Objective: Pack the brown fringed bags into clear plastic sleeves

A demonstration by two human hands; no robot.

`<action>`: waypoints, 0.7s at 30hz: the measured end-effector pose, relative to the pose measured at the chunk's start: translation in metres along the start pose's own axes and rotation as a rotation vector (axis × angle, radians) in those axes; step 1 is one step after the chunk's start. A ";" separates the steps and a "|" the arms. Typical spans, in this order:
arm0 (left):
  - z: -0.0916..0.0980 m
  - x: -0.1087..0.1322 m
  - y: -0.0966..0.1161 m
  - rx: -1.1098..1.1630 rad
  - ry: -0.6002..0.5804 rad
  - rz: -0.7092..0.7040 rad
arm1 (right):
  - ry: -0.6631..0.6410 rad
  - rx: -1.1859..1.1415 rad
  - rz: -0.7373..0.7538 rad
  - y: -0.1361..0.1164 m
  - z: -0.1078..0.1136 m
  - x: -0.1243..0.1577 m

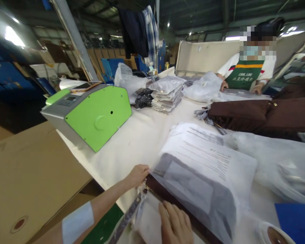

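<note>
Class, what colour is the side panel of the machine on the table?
The side panel is bright green, clearest in the head view.

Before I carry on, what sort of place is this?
Probably a packing area in a warehouse or workshop: a printed bag and a stack of plastic packs lie on a table, under a high, beamed roof.

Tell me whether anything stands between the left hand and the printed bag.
Nothing visible does: the left hand has its fingers at the left corner of the printed bag. The dark brown strip shows along the bag's near edge, clear of that contact.
</note>
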State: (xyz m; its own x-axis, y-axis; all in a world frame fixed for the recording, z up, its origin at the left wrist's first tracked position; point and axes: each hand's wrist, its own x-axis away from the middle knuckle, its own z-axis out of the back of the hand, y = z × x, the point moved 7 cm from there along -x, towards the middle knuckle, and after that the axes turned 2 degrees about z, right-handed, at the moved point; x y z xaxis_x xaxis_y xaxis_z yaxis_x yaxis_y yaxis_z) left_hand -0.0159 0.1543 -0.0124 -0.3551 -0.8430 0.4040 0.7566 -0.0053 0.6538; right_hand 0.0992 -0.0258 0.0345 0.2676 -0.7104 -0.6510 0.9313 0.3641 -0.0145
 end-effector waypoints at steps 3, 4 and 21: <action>0.001 -0.002 0.000 0.069 -0.034 0.002 | -0.042 -0.091 0.174 -0.031 -0.029 -0.042; 0.001 -0.002 0.000 0.088 -0.049 0.005 | -0.065 -0.104 0.206 -0.037 -0.037 -0.050; 0.001 -0.008 -0.002 0.123 -0.221 0.024 | -0.274 -0.244 0.305 -0.030 -0.038 -0.033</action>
State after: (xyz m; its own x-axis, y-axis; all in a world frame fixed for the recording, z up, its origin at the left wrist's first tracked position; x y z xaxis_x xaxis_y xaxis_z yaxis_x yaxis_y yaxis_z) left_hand -0.0148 0.1618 -0.0159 -0.4599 -0.7037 0.5415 0.6985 0.0898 0.7099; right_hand 0.0528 0.0098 0.0276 0.6060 -0.6697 -0.4293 0.7234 0.6884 -0.0528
